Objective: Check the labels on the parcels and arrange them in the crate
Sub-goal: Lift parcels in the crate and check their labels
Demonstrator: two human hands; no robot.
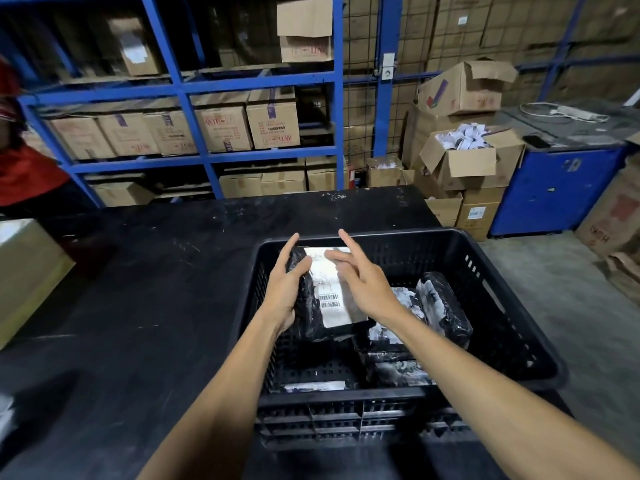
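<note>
A black plastic crate [512, 327] stands on the black table's right part. Over its left half I hold a black-wrapped parcel [311, 317] with a white barcode label [329, 292] facing up. My left hand [285, 289] grips the parcel's left edge, thumb on top. My right hand [363, 282] hovers over the label's right side with fingers spread, index pointing away; whether it touches the parcel is unclear. Several other black parcels with white labels lie in the crate, one [443, 306] propped on edge at the right, others [391, 341] flat under my right forearm.
The black table [138, 306] stretches left and beyond the crate. A tan carton [24, 271] sits at its left edge. A person in red [20, 168] stands at far left. Blue shelving [194, 98] with cartons lies behind; open boxes [467, 161] and a blue cabinet [554, 192] stand at the right.
</note>
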